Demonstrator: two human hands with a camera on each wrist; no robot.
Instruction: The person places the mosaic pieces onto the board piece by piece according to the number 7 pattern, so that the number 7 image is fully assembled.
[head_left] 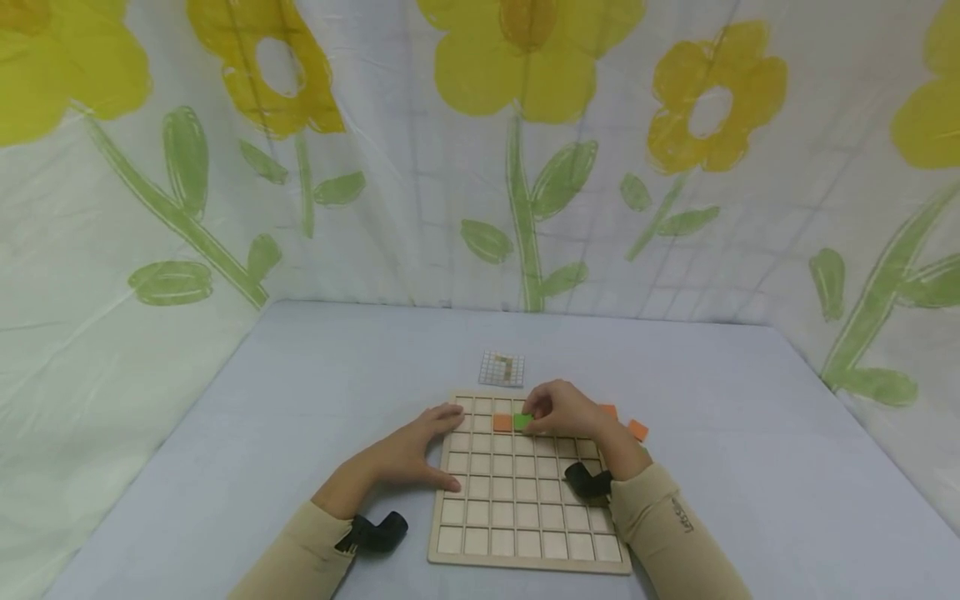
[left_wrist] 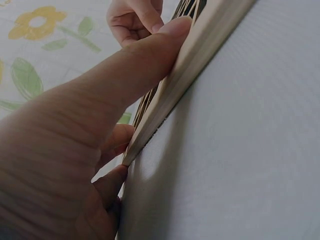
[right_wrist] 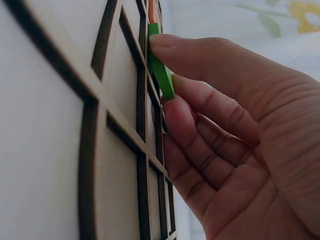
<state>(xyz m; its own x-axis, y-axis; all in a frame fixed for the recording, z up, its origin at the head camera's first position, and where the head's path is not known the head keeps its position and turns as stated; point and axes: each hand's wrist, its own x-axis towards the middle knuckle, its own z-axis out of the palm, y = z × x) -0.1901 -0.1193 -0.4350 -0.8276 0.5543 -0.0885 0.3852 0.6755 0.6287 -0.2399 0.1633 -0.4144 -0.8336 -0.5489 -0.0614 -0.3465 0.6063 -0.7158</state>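
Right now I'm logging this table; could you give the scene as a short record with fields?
board: wooden grid, most visible cells bare
left hand: rests on the board's left edge
right hand: pinches a green tile
orange tile: on board, left of green tile
loose orange tiles: right of the board
card: gridded, beyond the board's far edge

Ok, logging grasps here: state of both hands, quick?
Left hand: open, touching the edge of the pale wooden rectangular grid board.
Right hand: closed, pinching the green square tile.
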